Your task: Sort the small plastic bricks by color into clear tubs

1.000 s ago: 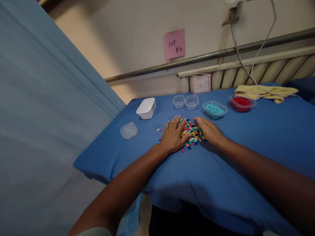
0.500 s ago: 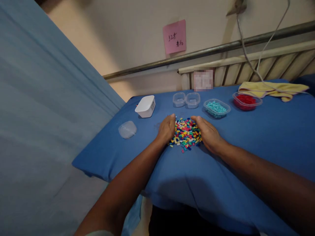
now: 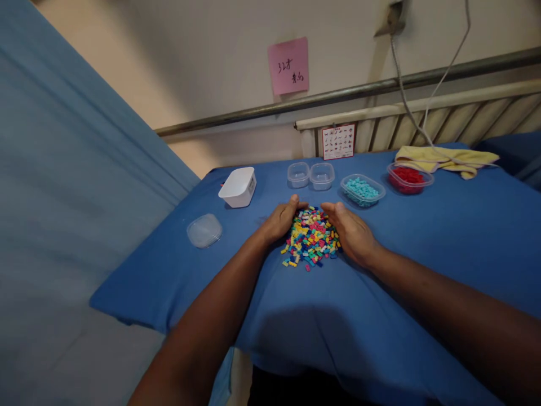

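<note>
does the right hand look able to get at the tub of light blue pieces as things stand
Probably yes: the tub of light blue pieces stands just beyond the right hand, with only blue cloth showing between them.

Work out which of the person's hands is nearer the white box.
Left. The left hand is to the right of the white box, at the near side; the right hand is farther right, across the pile.
</note>
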Demonstrator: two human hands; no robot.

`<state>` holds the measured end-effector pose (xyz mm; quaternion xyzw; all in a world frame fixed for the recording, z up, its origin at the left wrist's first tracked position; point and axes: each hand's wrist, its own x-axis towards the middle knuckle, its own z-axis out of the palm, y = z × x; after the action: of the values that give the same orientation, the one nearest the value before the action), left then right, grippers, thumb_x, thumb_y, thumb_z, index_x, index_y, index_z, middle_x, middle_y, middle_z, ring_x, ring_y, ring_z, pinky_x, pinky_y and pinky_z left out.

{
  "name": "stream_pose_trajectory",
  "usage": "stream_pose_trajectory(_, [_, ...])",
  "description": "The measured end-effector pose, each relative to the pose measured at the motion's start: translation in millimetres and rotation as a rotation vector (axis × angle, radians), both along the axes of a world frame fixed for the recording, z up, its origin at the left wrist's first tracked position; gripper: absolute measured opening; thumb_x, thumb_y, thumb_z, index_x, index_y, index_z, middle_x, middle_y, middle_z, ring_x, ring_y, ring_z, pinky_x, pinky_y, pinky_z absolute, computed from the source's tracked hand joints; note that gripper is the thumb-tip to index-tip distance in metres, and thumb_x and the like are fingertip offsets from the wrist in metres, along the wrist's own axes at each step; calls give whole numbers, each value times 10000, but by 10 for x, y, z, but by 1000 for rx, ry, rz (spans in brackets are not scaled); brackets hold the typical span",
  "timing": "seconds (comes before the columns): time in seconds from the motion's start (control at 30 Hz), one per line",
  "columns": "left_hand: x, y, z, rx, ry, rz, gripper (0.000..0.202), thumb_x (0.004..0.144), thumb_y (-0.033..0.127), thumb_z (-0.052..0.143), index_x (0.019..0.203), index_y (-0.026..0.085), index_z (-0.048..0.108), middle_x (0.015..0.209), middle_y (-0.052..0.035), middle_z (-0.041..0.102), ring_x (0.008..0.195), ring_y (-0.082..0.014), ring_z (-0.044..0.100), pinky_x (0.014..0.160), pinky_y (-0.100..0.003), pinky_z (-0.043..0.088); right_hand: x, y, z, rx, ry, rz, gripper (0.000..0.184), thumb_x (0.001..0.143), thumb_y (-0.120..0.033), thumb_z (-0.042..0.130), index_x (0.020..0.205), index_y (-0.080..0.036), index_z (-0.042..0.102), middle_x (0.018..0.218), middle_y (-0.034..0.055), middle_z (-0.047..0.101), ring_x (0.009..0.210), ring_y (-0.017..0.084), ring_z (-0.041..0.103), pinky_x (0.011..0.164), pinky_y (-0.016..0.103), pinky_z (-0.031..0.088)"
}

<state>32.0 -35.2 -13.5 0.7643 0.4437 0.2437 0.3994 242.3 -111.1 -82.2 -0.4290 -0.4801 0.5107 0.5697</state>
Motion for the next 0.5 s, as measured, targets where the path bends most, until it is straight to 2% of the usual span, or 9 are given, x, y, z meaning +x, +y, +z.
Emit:
stream_pose_trajectory(0.07, [-49,-78,-12,32,-38,30,907,1113,756,178,1396,141,781,1462,-134,760,1428,-327,681,1294,-477,463,13,-16,6,-4,11,-30,792,1004,-902,446,1433,-304,737,1564,75,702,1576,352,518,1349,560,364])
stream_pose_trajectory(0.17, [-86,-213,-19,192,34,39,821,1152,657,170,1545,135,667,1624,-141,637,1560,-294,563,1347,-484,393,19,-54,48,-3,7,-29,753,1003,-891,471,1388,-314,763,1552,76,711,1548,360,554,1332,567,398])
stream_pose_trajectory(0.2, [-80,-262,-20,261,98,-13,777,1160,630,195,1591,146,623,1682,-135,576,1611,-285,500,1374,-498,342,19,-65,63,1,12,-19,736,1011,-880,474,1382,-315,766,1551,74,713,1547,355,557,1334,569,395])
stream_pose_trajectory(0.3, [-3,-383,-31,407,332,-299,678,1161,603,310,1683,222,511,1798,-110,404,1708,-295,320,1412,-588,208,28,-73,87,28,49,9,653,1050,-816,494,1365,-313,766,1559,55,710,1547,316,563,1348,547,376])
stream_pose_trajectory(0.37, [78,-404,-49,462,445,-389,670,1153,590,371,1705,226,475,1822,-137,345,1722,-337,272,1394,-651,205,47,-60,77,38,51,-3,622,1061,-789,509,1373,-312,758,1580,52,695,1555,298,556,1355,534,365])
stream_pose_trajectory(0.5, [230,-317,-97,508,537,-268,642,1160,540,362,1693,205,487,1818,-184,338,1696,-395,323,1345,-712,258,83,-28,53,27,1,-80,666,1048,-811,507,1393,-295,746,1613,78,666,1577,306,533,1355,540,355])
